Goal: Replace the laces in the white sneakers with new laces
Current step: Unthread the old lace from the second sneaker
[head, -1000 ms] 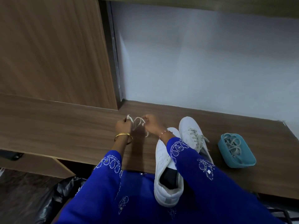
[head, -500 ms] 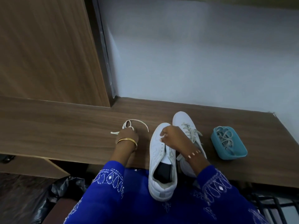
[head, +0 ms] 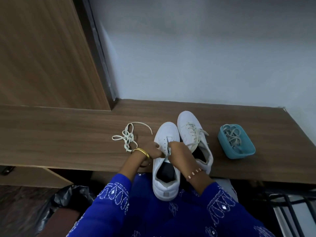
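Head view: both hands, left hand (head: 153,152) and right hand (head: 177,151), grip the laceless sneaker (head: 166,161) overhanging the shelf edge (head: 68,165); loose lace (head: 129,136) left, laced sneaker (head: 193,134) and blue tub (head: 236,142) right

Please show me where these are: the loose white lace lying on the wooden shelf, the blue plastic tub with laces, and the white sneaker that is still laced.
loose white lace (head: 128,136), head view, knotted middle.
blue plastic tub (head: 248,153), head view, near rim.
laced white sneaker (head: 187,117), head view, toe cap.

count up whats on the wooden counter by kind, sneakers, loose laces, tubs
white sneakers: 2, unlaced sneaker and laced sneaker
loose knotted lace lying on the counter: 1
blue tub holding more laces: 1
total: 4
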